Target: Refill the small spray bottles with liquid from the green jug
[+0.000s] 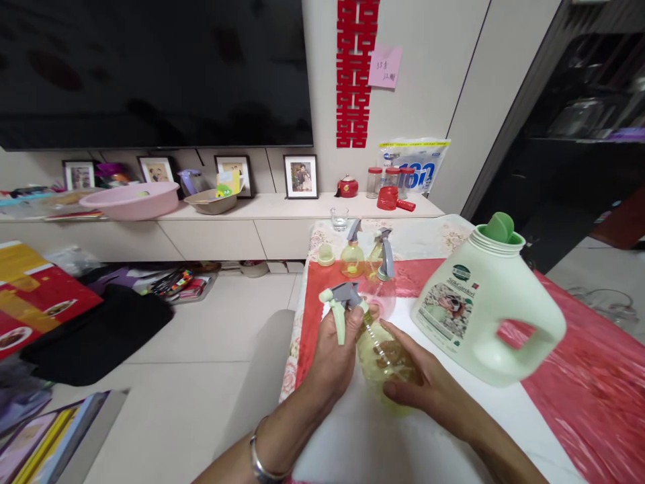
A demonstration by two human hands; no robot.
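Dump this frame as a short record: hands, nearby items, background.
left hand: gripping yellow spray bottle near its neck, below the spray head
right hand: around the bottle's body
beside: pale green jug with handle
beyond: three more spray bottles, clear glass
background: large dark screen, framed photos

We find the left-hand grip (336, 343) closed about the neck of a yellow spray bottle (385, 353), just below its grey trigger head (347, 294); the bottle leans towards 11 o'clock. The right-hand grip (422, 378) clasps the body. Taking bearings from that bottle, we record a pink spray bottle (381, 299) close by at 12 o'clock and a smaller yellow sprayer (352, 262) at 11. At 2 o'clock we note a pale green jug (468, 316), a green cap (500, 227) in its mouth. Red sheeting (579, 363) covers part of the counter (332, 444).
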